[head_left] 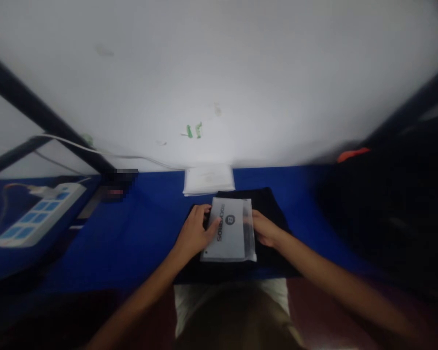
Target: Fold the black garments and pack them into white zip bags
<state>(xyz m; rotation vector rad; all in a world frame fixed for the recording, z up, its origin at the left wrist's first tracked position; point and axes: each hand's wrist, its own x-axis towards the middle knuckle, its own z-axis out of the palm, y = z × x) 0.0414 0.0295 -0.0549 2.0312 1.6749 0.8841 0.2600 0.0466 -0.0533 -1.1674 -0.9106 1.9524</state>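
A frosted plastic zip pouch [229,243] with dark lettering and a round logo lies over black folded fabric [266,199]. My left hand [195,233] is at its left side, the thumb over the pouch and the other fingers curled by its edge. From the right, my right hand [264,228] grips the clear end of the pouch. Its fingertips show faintly through the plastic, so I cannot tell whether they are inside or under it. What the pouch contains is hidden.
Behind the fabric, a stack of white flat packets [209,179] lies on the blue tabletop [153,214] against the wall. A white power strip [40,214] with a plugged-in cord is at left. A large dark shape [383,209] stands at right.
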